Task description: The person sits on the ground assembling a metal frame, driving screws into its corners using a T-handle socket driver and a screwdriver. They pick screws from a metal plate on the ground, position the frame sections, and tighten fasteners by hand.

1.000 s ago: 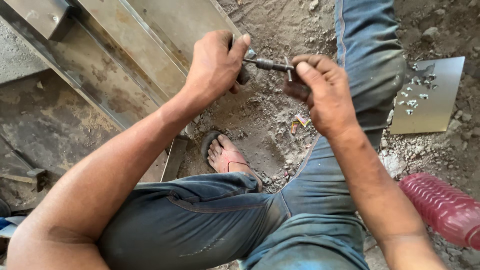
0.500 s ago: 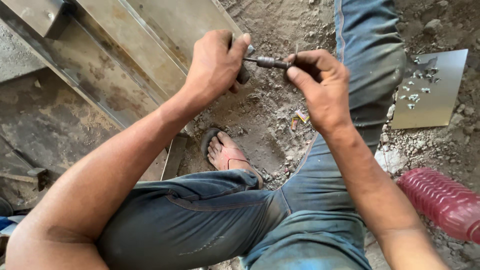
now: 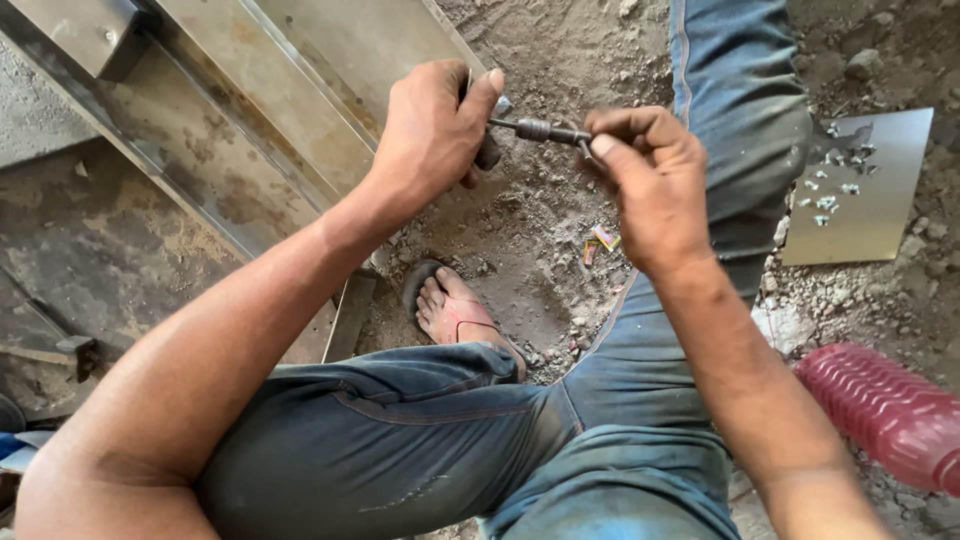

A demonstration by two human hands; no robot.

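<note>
Gripping a small dark hand tool (image 3: pixel 535 130) between both hands, the person sits on bare, gritty ground with knees bent. The left hand (image 3: pixel 435 130) is wrapped tight around the tool's thick handle end, thumb laid along the top, so that end is mostly hidden in the fist. The right hand (image 3: pixel 650 185) pinches the far tip of the slim metal shaft with thumb and forefinger closed together, the other fingers curled in. Whether a small piece sits at that tip I cannot tell; the fingers cover it. The tool hangs in the air above the dirt, just beyond the sandalled foot (image 3: pixel 450 305), and touches nothing else. As a judgement, the work looks mid-way: the tool is held and being set or fitted at its tip, and nothing shows it yet put to the long steel channel sections (image 3: pixel 250 110) lying to the left. As for holders, a flat metal sheet (image 3: pixel 880 215) at the right serves as a tray, with a scatter of small pale fasteners or bits (image 3: pixel 825 190) lying loose on it, too small to name. A ribbed red plastic bottle (image 3: pixel 885 410) lies on its side near the right forearm; its contents cannot be seen. Small coloured scraps (image 3: pixel 600 240) lie in the dirt below the right hand.
</note>
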